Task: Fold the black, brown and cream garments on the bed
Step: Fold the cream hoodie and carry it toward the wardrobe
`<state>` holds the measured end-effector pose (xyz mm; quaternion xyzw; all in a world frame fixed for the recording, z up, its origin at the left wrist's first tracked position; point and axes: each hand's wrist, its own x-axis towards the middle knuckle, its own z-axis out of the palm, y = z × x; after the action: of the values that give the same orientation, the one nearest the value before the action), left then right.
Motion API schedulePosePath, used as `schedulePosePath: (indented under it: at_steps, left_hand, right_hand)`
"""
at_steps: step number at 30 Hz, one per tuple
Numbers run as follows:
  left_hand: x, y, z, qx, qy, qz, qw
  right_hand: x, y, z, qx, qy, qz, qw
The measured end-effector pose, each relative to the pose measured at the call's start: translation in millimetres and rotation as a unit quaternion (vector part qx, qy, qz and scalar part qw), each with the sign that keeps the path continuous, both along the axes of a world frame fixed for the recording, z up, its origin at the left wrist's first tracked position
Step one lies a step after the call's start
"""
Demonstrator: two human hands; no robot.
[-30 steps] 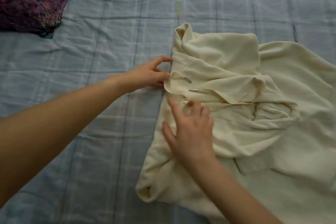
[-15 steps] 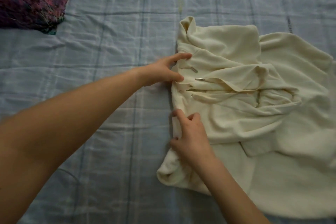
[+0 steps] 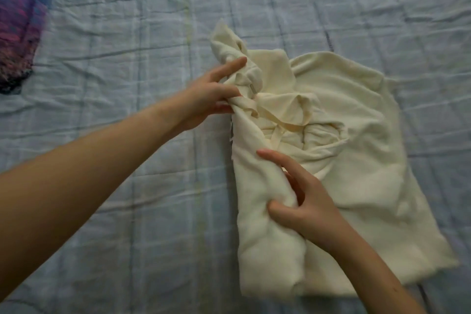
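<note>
A cream hooded garment lies crumpled on the bed, right of centre, its hood and drawstrings bunched at the top. My left hand pinches the fabric at the neck edge, thumb and fingers closed on a fold. My right hand grips the rolled left side of the garment lower down, fingers curled into the cloth. That left side is lifted and turned over towards the garment's middle. No black or brown garment is in view.
The bed is covered by a wrinkled pale blue checked sheet. A dark purple, pink and blue patterned cloth lies at the far left edge.
Both hands have closed on the cream garment's left edge and lifted it, folding it over to the right. The view has shifted closer and the garment now looks narrower.
</note>
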<state>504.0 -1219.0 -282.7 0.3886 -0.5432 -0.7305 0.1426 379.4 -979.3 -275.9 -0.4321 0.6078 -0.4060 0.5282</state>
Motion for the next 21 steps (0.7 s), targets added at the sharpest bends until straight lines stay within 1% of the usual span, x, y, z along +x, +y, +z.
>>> schedulePosePath:
  at_steps: [5,10,16,18,21]
  left_hand:
    - [-73,26,29,-0.036,-0.001,-0.029,0.999]
    - [-158,56,34,-0.053,0.002,-0.038,0.998]
    - [-254,97,0,-0.131,-0.065,-0.079,0.986]
    - [-277,108,-16,-0.150,-0.091,-0.107,0.979]
    - [-301,120,-39,-0.170,-0.114,-0.136,0.969]
  right_hand:
    - [-60,33,13,-0.030,0.002,-0.032,0.999]
    - [-133,69,14,-0.023,0.007,-0.072,0.997]
    - [-207,111,-16,0.037,0.044,-0.132,0.990]
    - [-220,121,-30,0.055,0.045,-0.169,0.983]
    - [-227,133,-48,0.064,0.081,-0.220,0.970]
